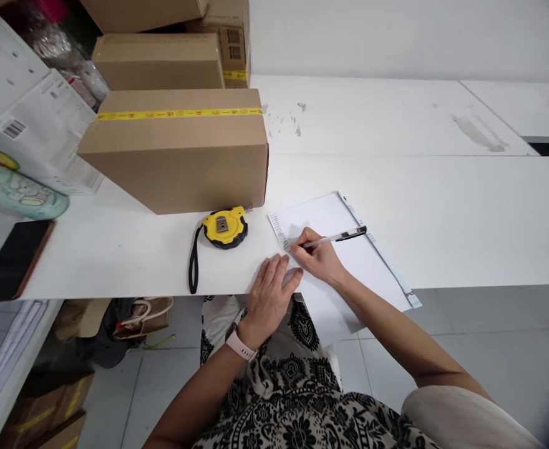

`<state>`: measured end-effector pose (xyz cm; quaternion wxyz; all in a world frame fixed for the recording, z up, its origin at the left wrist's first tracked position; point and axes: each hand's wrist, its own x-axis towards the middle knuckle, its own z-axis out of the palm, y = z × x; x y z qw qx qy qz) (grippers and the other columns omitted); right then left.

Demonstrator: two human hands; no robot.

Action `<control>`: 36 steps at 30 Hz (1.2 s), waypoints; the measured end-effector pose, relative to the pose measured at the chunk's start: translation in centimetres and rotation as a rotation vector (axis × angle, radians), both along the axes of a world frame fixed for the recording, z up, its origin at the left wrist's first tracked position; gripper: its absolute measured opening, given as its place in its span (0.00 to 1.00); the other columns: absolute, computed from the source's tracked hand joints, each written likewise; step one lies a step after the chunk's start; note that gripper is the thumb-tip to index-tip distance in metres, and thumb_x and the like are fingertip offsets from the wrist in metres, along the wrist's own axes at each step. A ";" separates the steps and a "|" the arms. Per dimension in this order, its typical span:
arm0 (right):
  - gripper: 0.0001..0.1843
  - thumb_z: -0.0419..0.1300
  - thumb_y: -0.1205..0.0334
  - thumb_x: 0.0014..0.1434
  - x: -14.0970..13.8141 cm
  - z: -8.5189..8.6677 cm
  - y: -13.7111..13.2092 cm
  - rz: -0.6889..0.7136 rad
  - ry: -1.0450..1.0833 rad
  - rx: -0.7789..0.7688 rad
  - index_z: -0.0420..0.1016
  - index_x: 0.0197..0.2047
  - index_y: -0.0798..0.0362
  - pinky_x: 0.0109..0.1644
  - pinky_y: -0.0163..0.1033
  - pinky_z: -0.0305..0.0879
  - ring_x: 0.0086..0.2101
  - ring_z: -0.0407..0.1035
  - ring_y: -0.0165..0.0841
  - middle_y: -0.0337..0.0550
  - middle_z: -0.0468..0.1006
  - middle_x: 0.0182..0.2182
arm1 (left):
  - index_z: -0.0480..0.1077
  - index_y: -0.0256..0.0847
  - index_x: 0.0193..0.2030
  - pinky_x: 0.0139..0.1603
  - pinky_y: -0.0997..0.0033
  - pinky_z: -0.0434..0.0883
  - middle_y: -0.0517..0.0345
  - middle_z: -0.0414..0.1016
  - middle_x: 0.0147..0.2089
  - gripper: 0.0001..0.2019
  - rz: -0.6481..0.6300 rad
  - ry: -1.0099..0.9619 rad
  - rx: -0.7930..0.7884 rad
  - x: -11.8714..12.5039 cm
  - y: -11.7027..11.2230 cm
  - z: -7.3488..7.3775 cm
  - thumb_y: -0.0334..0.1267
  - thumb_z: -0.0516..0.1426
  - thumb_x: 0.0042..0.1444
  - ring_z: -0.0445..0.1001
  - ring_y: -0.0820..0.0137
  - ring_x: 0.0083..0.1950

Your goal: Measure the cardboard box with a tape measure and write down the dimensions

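Note:
In my right hand (pixel 319 254) is a pen (pixel 342 236) with a clear barrel and a black cap end, its tip down at the left side of a white paper pad (pixel 354 268). Small lines of writing run along the pad's left edge. My left hand (pixel 271 299) lies flat at the table's front edge, fingers spread, the fingertips by the pad's left corner. A yellow and black tape measure (pixel 225 227) with a black wrist strap rests left of the pad. Behind it stands a closed cardboard box (pixel 181 149) sealed with yellow tape.
More cardboard boxes (pixel 157 62) are stacked at the back left. White boxes (pixel 35 125), a light-blue patterned cylinder (pixel 17 187) and a dark phone (pixel 16 259) sit at the far left. The white table (pixel 443 218) stretches right, its front edge close to my body.

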<state>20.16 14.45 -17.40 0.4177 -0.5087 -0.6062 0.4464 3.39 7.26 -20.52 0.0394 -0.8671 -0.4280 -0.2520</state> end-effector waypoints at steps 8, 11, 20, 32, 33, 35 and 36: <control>0.14 0.63 0.56 0.58 0.1 -0.1 0.0 -0.006 -0.042 0.021 0.62 0.27 0.48 0.27 0.37 0.51 0.23 0.54 0.28 0.32 0.62 0.21 | 0.74 0.41 0.60 0.69 0.45 0.71 0.42 0.73 0.65 0.20 0.011 -0.006 0.022 0.1 0.0 -0.1 0.24 0.56 0.63 0.70 0.51 0.68; 0.14 0.63 0.57 0.57 0.1 -0.1 0.1 0.009 -0.032 0.015 0.61 0.27 0.48 0.27 0.37 0.51 0.23 0.54 0.28 0.32 0.62 0.21 | 0.74 0.41 0.60 0.68 0.45 0.71 0.42 0.73 0.65 0.20 0.009 -0.006 0.018 0.1 0.0 -0.1 0.24 0.56 0.63 0.70 0.51 0.68; 0.13 0.62 0.58 0.56 0.0 0.1 0.1 0.001 -0.003 0.005 0.61 0.27 0.48 0.26 0.37 0.49 0.23 0.53 0.27 0.31 0.61 0.21 | 0.73 0.40 0.61 0.68 0.45 0.71 0.41 0.73 0.65 0.21 0.004 0.000 0.011 0.0 0.0 0.0 0.24 0.56 0.64 0.69 0.51 0.69; 0.12 0.62 0.60 0.56 0.0 -0.1 0.1 -0.020 0.001 0.026 0.61 0.27 0.48 0.26 0.37 0.49 0.22 0.52 0.26 0.30 0.60 0.21 | 0.74 0.39 0.60 0.67 0.45 0.72 0.40 0.73 0.65 0.19 -0.004 -0.027 0.025 0.1 0.0 -0.3 0.24 0.56 0.63 0.70 0.49 0.68; 0.12 0.62 0.60 0.56 0.0 -0.1 0.1 -0.018 0.006 0.030 0.61 0.27 0.48 0.26 0.36 0.49 0.22 0.52 0.26 0.30 0.60 0.21 | 0.74 0.39 0.60 0.67 0.45 0.72 0.40 0.73 0.65 0.19 -0.004 -0.028 0.025 0.1 0.0 -0.3 0.24 0.57 0.63 0.70 0.49 0.68; 0.12 0.62 0.60 0.56 0.0 -0.1 0.1 -0.015 0.013 0.035 0.61 0.27 0.48 0.26 0.36 0.50 0.22 0.52 0.26 0.30 0.60 0.21 | 0.74 0.39 0.60 0.68 0.45 0.72 0.40 0.73 0.65 0.20 -0.004 -0.029 0.024 0.1 0.0 -0.3 0.24 0.57 0.63 0.70 0.49 0.68; 0.12 0.62 0.61 0.56 0.0 -0.1 0.1 -0.014 0.014 0.035 0.61 0.27 0.48 0.26 0.36 0.50 0.22 0.52 0.26 0.30 0.61 0.21 | 0.74 0.39 0.60 0.68 0.45 0.71 0.40 0.73 0.65 0.20 -0.004 -0.029 0.024 0.1 0.0 -0.3 0.24 0.57 0.63 0.70 0.49 0.68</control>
